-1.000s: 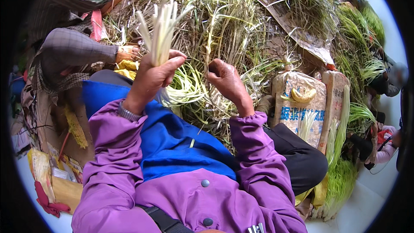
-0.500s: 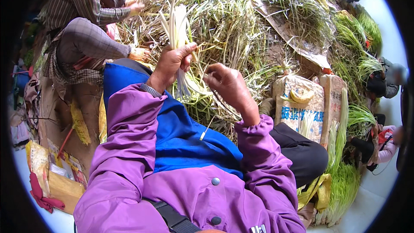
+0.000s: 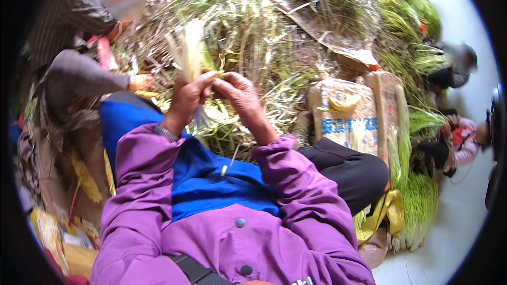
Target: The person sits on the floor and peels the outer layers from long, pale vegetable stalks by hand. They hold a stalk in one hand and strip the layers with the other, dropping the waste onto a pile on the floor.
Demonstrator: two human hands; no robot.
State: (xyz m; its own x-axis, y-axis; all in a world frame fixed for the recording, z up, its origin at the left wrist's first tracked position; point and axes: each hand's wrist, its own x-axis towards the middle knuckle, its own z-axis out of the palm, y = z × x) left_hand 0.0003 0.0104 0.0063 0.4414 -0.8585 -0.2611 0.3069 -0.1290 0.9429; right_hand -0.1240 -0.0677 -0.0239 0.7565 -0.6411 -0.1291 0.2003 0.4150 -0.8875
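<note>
My left hand (image 3: pixel 186 97) is closed around an upright bunch of pale leafy stalks (image 3: pixel 188 47), which fans out above the fist and shows white ends below it. Pinched at the side of the bunch, my right hand (image 3: pixel 240 95) has its fingertips against my left thumb. A yellow-green leaf (image 3: pixel 219 67) sticks up where the fingertips meet; its lower part is hidden. The stalks look smeared by motion. Below the hands, a small pale stalk piece (image 3: pixel 224 170) lies on the blue apron (image 3: pixel 211 192) over my lap.
A heap of loose green and straw-coloured leaves (image 3: pixel 253 37) spreads ahead. To the right stand printed sacks (image 3: pixel 343 111) with a yellow scrap on top, beside piled green stalks (image 3: pixel 420 211). A person (image 3: pixel 74 16) sits close at the left; others sit at the far right.
My right hand has come left and its fingers have closed at the bunch beside my left thumb. The bunch sits lower. The whole view has shifted, and the person at left leans in.
</note>
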